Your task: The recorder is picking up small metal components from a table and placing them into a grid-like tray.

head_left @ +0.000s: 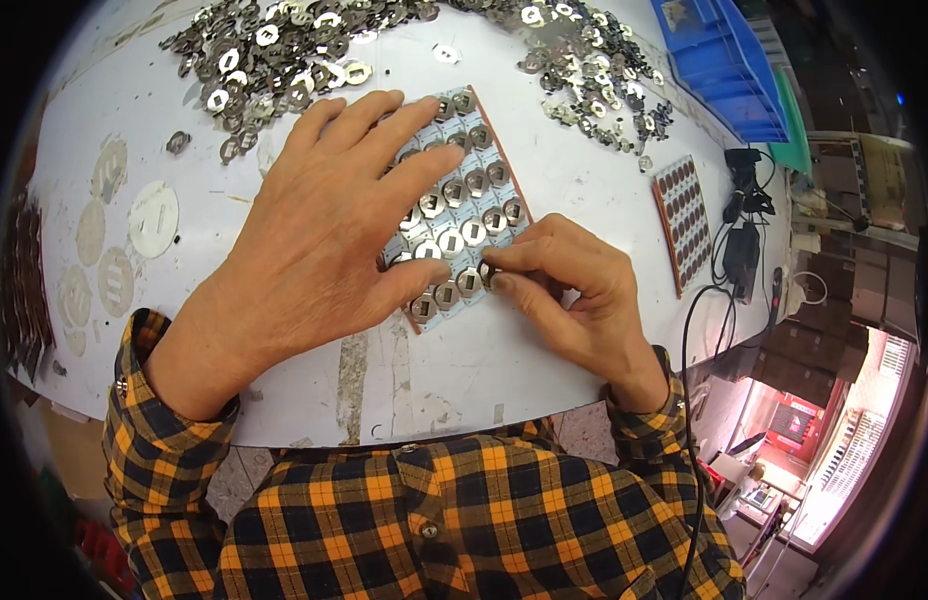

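A flat, light-blue panel with a reddish-brown edge (502,140) lies tilted on the table in front of me, carrying rows of round silver metal pieces (450,241) with slots in their middles. My left hand (319,225) rests spread across the panel's left part, fingers apart, hiding several of its pieces. At the lower right corner, my right hand (579,280) pinches a small metal piece (487,272) between thumb and forefinger. That piece sits at the end of the nearest row, partly covered by the fingertips.
Loose metal pieces (269,65) lie heaped at the far left, with smaller ones (604,85) at the far right. A second panel (685,225), black cables (741,250) and a blue bin (719,60) are to the right. Stacked dark strips (26,285) line the left edge.
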### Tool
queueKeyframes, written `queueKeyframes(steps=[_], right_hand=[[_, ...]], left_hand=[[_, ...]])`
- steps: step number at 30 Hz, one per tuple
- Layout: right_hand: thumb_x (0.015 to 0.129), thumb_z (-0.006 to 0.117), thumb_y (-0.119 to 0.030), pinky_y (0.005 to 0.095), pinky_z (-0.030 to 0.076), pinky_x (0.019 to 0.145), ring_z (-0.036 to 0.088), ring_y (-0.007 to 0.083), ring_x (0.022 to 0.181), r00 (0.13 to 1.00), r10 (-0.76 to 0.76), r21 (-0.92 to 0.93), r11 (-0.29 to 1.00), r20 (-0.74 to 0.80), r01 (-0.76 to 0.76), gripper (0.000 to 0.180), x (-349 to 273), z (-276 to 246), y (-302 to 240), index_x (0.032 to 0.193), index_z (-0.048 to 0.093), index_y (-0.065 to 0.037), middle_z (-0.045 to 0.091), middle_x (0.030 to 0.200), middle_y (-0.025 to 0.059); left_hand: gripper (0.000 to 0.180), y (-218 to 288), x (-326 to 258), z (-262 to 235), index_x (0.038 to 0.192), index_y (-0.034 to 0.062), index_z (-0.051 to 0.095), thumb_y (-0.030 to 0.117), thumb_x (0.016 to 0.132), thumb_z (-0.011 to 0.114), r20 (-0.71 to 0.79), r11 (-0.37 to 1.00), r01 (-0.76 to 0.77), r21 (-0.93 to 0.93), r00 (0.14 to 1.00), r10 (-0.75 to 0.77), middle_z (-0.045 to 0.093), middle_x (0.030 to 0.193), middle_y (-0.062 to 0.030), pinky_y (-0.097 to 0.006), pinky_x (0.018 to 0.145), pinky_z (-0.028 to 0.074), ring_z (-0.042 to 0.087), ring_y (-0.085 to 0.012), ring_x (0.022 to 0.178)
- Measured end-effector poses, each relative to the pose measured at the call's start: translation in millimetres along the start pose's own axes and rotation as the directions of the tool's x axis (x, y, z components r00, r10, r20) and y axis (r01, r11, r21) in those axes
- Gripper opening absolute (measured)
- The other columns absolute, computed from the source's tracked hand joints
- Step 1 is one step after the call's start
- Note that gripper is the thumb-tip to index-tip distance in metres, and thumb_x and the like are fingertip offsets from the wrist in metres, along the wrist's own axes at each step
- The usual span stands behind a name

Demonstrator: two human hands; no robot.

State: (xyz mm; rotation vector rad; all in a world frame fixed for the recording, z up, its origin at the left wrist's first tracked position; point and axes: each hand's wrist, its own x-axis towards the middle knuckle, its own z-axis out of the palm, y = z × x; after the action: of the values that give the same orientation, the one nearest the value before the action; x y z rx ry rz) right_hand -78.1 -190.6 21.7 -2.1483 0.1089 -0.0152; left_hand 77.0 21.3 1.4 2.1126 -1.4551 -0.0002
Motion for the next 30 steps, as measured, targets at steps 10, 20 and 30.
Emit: queueKeyframes(steps=[10, 20, 30], right_hand=[[0.090, 0.060, 0.011, 0.0224, 0.044, 0.070, 0.055, 0.0065, 0.082, 0.935, -0.318, -0.575, 0.800, -0.161, 0.173, 0.024, 68.1, -53.7, 54.3, 0.111, 0.066, 0.000, 0.065, 0.108, 0.0042], [0.092, 0.061, 0.011, 0.0206, 0.044, 0.071, 0.055, 0.0050, 0.078, 0.959, -0.070, -0.260, 0.965, -0.274, -0.004, 0.018, 28.6, -51.5, 31.0, 0.105, 0.068, 0.001, 0.068, 0.101, 0.0014], [0.093, 0.074, 0.002, 0.0244, 0.048, 0.066, 0.062, 0.0116, 0.073, 0.967, -0.217, -0.452, 0.881, -0.134, 0.135, 0.020, 45.9, -31.1, 31.1, 0.113, 0.075, 0.001, 0.072, 0.095, 0.0066]], left_hand=[[0.069, 0.7, -0.8, -0.4, 0.133, 0.0032, 0.065, 0.022, 0.069, 0.081, -0.030, 1.000, -0.017, 0.003, 0.999, 0.017, 0.055, 0.149, -0.0256, -0.058, 0.118, 0.038, 0.048, -0.0469, 0.141], [0.075, 1.8, 0.6, 1.4, 0.140, 0.0026, 0.059, 0.030, 0.074, 0.080, -0.044, 1.000, -0.021, 0.014, 0.999, 0.022, 0.054, 0.151, -0.0247, -0.060, 0.119, 0.035, 0.047, -0.0458, 0.144], [0.061, -0.6, -0.9, 7.7, 0.149, 0.0145, 0.059, 0.027, 0.091, 0.074, 0.114, 0.995, -0.098, -0.001, 0.989, 0.097, 0.049, 0.162, -0.0137, -0.060, 0.129, 0.024, 0.037, -0.0374, 0.155]])
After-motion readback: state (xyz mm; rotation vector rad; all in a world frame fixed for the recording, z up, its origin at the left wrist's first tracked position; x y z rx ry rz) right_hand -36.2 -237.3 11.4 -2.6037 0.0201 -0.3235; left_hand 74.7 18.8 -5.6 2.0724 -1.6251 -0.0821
